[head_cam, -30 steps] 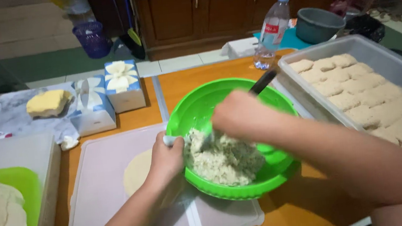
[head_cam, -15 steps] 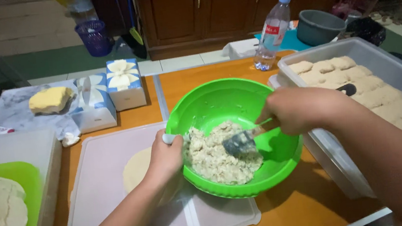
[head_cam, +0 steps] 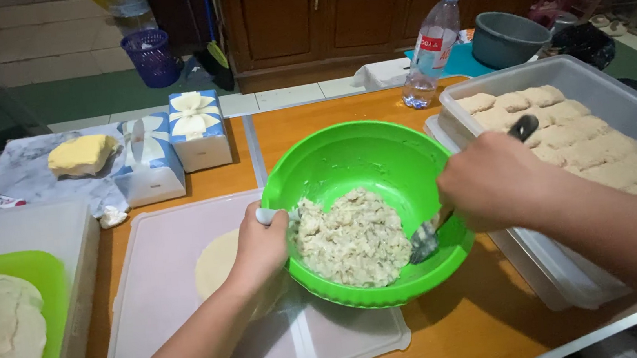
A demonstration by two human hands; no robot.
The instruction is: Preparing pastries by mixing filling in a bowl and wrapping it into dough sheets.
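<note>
The spoon's head has slid toward the 4 o'clock wall of the round green plastic bowl [head_cam: 364,158]. The right hand [head_cam: 493,184] grips the black-handled metal spoon [head_cam: 426,237]; the left hand [head_cam: 261,244] clasps the rim at 9 o'clock. The pale, lumpy filling [head_cam: 352,238] looks soft, sticky and light, so the bowl is best steadied at its rim.

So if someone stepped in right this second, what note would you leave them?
Left hand: grips the near-left rim of the green bowl, steadying it.
Right hand: holds a fork, tines down inside the bowl at its right wall, beside the filling.
Bowl sits partly on the white board; a flat dough round lies on the board, bare, by the left hand.
Done: the tray on the right holds rows of shaped pieces.
Left: plenty of filling; more dough rounds in the green tub at far left.
</note>
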